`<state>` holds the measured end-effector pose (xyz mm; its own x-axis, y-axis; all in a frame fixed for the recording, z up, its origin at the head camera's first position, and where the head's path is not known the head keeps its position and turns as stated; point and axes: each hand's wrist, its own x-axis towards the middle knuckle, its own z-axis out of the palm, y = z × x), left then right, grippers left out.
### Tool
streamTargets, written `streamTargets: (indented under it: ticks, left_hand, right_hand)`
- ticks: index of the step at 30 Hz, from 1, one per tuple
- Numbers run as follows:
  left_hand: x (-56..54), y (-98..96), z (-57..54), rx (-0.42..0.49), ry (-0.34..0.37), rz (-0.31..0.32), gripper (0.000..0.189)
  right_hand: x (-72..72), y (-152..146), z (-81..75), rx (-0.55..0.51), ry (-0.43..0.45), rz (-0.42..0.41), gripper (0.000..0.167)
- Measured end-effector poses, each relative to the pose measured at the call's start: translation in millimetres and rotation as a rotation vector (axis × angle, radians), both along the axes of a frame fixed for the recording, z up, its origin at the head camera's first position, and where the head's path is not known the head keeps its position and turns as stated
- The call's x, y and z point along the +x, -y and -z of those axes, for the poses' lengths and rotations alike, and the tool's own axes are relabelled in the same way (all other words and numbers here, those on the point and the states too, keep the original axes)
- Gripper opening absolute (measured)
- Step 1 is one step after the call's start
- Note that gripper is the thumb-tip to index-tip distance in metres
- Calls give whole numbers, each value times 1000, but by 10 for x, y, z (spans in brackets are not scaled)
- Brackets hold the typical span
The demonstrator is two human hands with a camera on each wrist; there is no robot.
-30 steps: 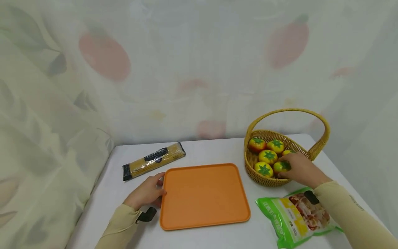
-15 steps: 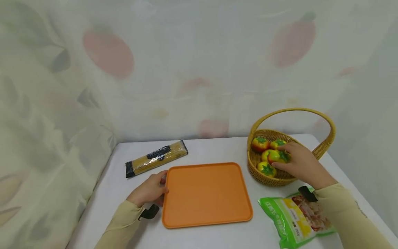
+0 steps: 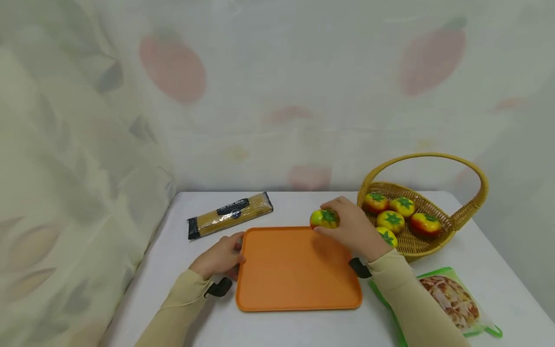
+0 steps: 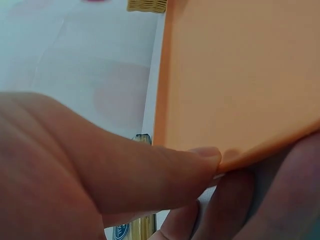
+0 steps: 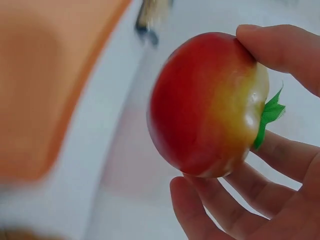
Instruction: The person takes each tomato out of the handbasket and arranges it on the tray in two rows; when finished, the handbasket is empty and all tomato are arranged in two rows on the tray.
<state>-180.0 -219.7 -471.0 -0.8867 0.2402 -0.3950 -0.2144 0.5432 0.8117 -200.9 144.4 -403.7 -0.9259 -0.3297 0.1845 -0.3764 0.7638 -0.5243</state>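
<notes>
My right hand [image 3: 353,229] holds a red-and-yellow tomato [image 5: 200,107] with a green leafy top between thumb and fingers. In the head view this tomato [image 3: 323,219] hangs above the far right part of the orange tray [image 3: 295,274], whose surface carries a shadow. My left hand [image 3: 220,255] grips the tray at its left edge. The left wrist view puts the thumb [image 4: 165,172] on top of the rim and fingers below it. Several similar tomatoes [image 3: 391,220] lie in the wicker basket [image 3: 416,248] to the right.
A pack of spaghetti [image 3: 230,215] lies behind the tray on the left. At the front right is a green bag of food [image 3: 451,296], partly hidden by my right forearm. The basket's tall handle [image 3: 427,155] arches up. A patterned curtain [image 3: 277,96] hangs behind the table.
My right hand has lifted a tomato out of the basket and carried it left over the tray. My left hand keeps its grip on the tray. The head view has shifted slightly.
</notes>
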Motion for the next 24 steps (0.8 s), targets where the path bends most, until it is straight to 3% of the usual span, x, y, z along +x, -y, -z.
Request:
streamTargets:
  ticks: [7, 12, 18, 24]
  left_hand:
    - [-21, -9, 2, -15, -3, -3, 78]
    - [-21, 15, 20, -14, -15, 2, 79]
    - [-33, 25, 25, -12, -10, 8, 77]
    - [-33, 10, 10, -21, 7, -17, 77]
  right_hand:
    - [-92, 646, 392, -65, 82, -27, 56]
    - [-85, 1011, 589, -86, 105, -20, 56]
    - [-51, 1291, 693, -87, 92, -12, 54]
    - [-5, 1380, 730, -53, 115, -4, 56]
